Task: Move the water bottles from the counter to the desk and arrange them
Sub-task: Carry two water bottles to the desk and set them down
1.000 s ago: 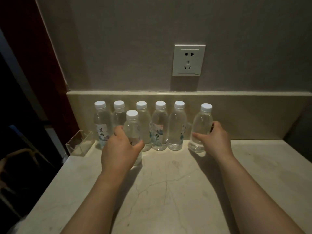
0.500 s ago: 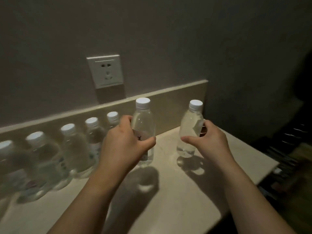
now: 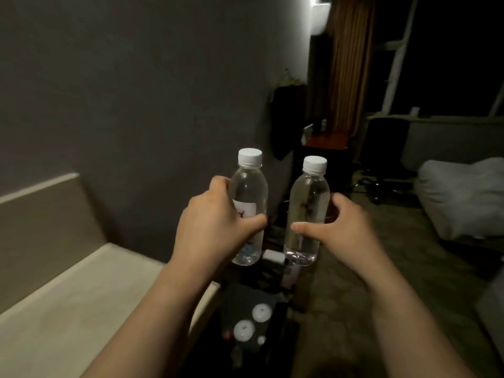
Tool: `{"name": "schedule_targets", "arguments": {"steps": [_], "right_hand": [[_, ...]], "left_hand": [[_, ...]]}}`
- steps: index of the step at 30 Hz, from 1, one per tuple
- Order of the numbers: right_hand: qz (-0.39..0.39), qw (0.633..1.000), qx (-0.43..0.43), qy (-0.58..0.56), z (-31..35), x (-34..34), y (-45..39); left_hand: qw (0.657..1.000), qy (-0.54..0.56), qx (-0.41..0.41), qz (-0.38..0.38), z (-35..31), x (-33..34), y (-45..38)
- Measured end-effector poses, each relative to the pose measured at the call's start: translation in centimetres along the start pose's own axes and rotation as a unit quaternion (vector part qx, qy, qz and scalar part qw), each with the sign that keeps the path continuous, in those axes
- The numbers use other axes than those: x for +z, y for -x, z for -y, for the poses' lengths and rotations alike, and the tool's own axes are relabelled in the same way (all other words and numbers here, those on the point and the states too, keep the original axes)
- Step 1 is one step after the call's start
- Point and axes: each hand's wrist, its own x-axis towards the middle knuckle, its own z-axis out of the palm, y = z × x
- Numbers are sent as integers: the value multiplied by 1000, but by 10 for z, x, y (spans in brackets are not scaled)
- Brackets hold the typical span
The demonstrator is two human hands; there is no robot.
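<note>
Head view — left hand [image 3: 215,227] gripping labelled bottle [image 3: 248,203], right hand [image 3: 341,230] gripping clear bottle [image 3: 308,205], both upright

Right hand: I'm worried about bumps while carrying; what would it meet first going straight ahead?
Nothing close: ahead of the right hand and its bottle is open floor, then probably the dark desk; depth is unclear.

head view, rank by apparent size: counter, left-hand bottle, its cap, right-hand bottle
1. counter, largest, though cropped by the frame.
2-3. left-hand bottle and right-hand bottle: look alike, no ranking.
4. cap, smallest.
</note>
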Motion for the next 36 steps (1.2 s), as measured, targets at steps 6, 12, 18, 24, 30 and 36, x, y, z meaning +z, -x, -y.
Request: {"name": "schedule_targets", "arguments": {"steps": [6,12,18,24,30,36], "right_hand": [[-36,998,9,45,-79,-118,-101],[-51,997,45,36,-163,-173,-208],[-82,994,64,11,-245,-191,-324],[-118,991,58,8,-316,-211,-487],[-148,987,46,51,-364,-260,-635],[-180,978,65,77,-447,-316,-749]], "left_hand": [[992,98,43,64,-96,142,-94],[986,125,60,93,-150,264,-184],[983,141,71,98,-164,374,-283],[975,177,78,110,-169,490,-423],[970,176,106,127,-217,598,-570],[961,185,138,150,-276,719,-672]]}}
